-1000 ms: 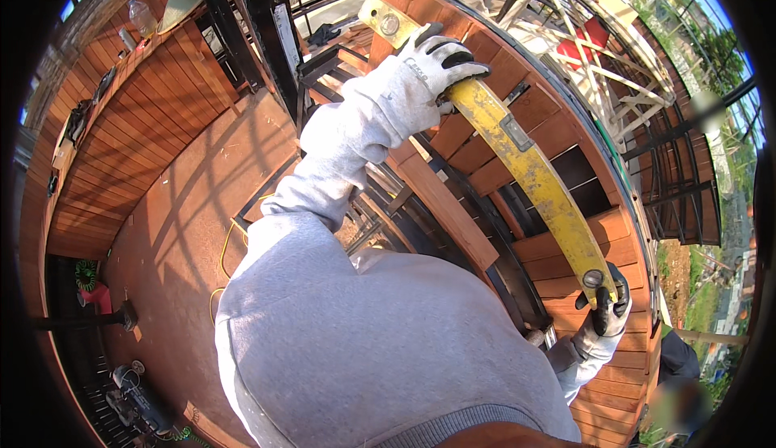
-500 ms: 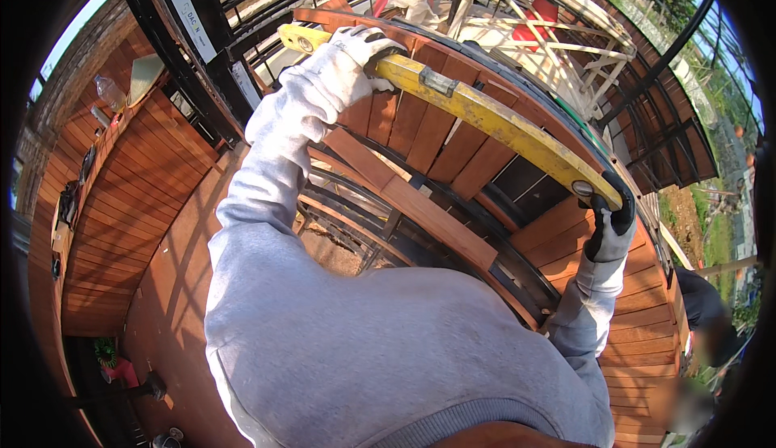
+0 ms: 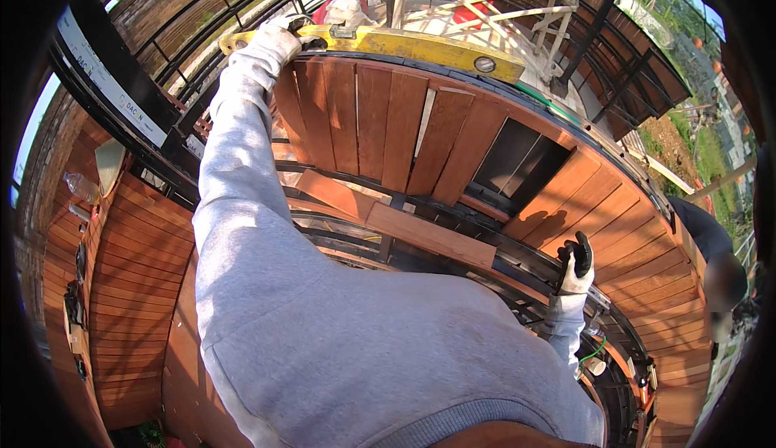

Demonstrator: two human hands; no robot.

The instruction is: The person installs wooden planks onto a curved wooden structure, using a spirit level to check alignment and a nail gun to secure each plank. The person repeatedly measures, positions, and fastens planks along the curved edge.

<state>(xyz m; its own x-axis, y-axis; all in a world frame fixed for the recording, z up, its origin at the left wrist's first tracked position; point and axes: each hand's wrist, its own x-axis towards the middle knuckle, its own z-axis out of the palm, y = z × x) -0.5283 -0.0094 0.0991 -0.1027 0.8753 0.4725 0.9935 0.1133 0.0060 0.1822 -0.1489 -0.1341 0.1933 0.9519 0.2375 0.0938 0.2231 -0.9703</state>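
Observation:
Near its left end, a long yellow spirit level (image 3: 436, 48) is gripped by my left hand (image 3: 276, 41), which wears a white glove with dark fingertips. The level lies across the far edge of a curved row of reddish-brown wooden boards (image 3: 372, 116). My right hand (image 3: 575, 268), in a white glove with a black palm, is raised over the near side of the boards. It holds nothing, and its bent fingers are apart from the thumb. An opening (image 3: 521, 159) among the boards shows the dark frame below. Nearer to me lies a loose board (image 3: 432, 234) across the frame.
A black metal post with white labels (image 3: 101, 84) rises at the left. Pale timber scaffolding (image 3: 493, 13) stands beyond the boards, with a person in red and white (image 3: 343, 7) near it. Another person in dark clothing (image 3: 703, 234) is at the right edge. A green cord (image 3: 594, 349) hangs near my right forearm.
The spirit level has moved left and away from me in my left hand. My right hand has let go of its right end and drawn back toward me.

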